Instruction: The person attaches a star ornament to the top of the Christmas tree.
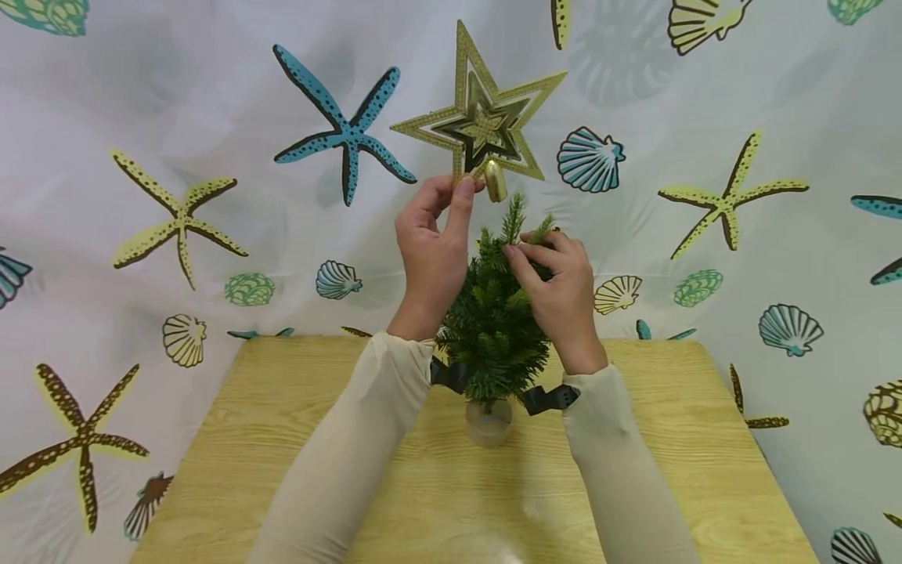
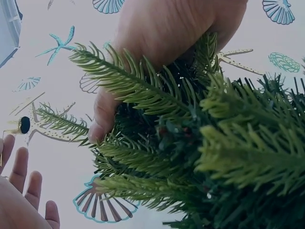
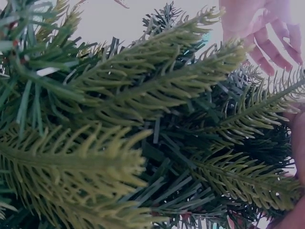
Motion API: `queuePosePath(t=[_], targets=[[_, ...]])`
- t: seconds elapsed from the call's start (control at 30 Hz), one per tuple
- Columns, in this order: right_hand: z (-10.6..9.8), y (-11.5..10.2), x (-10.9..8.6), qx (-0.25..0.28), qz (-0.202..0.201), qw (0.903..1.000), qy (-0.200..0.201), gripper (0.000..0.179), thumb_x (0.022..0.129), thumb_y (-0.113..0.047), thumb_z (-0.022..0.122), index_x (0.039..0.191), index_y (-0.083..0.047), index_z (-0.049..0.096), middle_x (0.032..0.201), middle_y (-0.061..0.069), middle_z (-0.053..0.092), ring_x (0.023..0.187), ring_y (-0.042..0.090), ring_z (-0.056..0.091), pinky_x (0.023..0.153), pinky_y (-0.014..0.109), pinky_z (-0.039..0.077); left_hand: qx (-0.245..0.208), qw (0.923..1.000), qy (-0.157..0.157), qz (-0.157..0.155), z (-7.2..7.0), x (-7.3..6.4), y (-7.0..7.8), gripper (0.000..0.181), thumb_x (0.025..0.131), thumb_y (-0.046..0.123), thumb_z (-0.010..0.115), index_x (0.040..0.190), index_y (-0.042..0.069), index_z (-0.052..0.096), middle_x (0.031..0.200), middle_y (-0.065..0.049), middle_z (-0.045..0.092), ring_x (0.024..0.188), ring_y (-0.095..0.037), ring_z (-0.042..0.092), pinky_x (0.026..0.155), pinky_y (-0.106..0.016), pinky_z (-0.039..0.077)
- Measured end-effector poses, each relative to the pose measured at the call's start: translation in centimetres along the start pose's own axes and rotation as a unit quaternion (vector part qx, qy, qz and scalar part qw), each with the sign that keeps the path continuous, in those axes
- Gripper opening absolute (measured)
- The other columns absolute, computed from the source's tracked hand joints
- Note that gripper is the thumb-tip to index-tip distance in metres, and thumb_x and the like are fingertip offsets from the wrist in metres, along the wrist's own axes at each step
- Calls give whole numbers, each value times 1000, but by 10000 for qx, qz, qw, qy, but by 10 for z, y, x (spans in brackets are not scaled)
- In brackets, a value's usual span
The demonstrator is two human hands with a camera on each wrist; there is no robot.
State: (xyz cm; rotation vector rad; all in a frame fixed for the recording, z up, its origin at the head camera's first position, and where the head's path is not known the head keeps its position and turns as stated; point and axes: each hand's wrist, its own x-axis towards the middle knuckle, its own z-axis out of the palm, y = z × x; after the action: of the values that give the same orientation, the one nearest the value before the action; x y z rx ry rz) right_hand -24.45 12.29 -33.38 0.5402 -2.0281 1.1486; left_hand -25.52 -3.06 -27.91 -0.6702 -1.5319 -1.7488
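A gold star tree topper (image 1: 485,129) with a short hollow socket (image 1: 496,181) at its base is pinched between the thumb and fingers of my left hand (image 1: 437,243). It is held above a small artificial Christmas tree (image 1: 493,329), the socket just over the top sprig (image 1: 514,218). My right hand (image 1: 564,286) pinches the upper branches near the tip with thumb and index finger. In the left wrist view, the right hand (image 2: 167,33) reaches round the green needles. The left hand (image 3: 271,36) shows behind the branches in the right wrist view.
The tree stands on a round, pale base (image 1: 488,424) on a wooden table (image 1: 317,439). Behind the table hangs a white cloth (image 1: 437,55) printed with starfish and shells. Dark straps (image 1: 550,399) sit at both wrists, close to the lower branches.
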Motion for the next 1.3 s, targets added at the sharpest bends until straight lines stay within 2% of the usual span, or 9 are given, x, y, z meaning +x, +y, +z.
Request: queuePosePath(t=[0.5,0.67,0.87,1.03,1.17,1.3], targets=[[2,5,1,-14,70,9999,-106,23,100,-21,72,101,-1,82,113,18,71,99,36,57,89,50,43,173,9995,-266,-27,7,6,-5,20,107,10,59,106,-6,71,108,-18,73,109,-24,66,105,-35,45],[0,6,1,-9,79,9999,-110,22,100,-21,72,100,-1,82,115,18,70,100,36,57,90,50,43,277,9987,-407,95,10,8,-6,20,107,10,59,104,-6,70,108,-19,72,110,-25,65,108,-34,42],[0,9,2,10,93,9999,-116,22,99,-21,73,100,0,82,116,17,70,100,37,56,90,51,42,464,9970,-611,123,11,8,-7,20,107,11,58,102,-5,69,104,-17,69,108,-23,63,105,-32,42],[-1,10,3,-4,102,9999,-128,23,100,-21,72,101,-1,82,117,16,70,100,36,56,91,51,42,697,9940,-840,20,10,10,-8,23,110,14,54,100,-3,67,103,-15,64,108,-22,61,105,-31,40],[-1,9,4,9,74,9999,-109,23,101,-20,71,100,0,82,116,17,70,100,37,56,90,51,43,796,9910,-1056,-215,9,11,-6,26,111,18,50,101,-2,64,101,-12,60,94,-21,53,90,-31,39],[-1,8,4,5,58,9999,-103,23,101,-20,71,100,0,82,116,17,70,100,38,56,89,52,43,937,9874,-1230,-329,10,11,-6,26,112,19,47,100,1,60,100,-10,56,95,-23,48,87,-34,35]])
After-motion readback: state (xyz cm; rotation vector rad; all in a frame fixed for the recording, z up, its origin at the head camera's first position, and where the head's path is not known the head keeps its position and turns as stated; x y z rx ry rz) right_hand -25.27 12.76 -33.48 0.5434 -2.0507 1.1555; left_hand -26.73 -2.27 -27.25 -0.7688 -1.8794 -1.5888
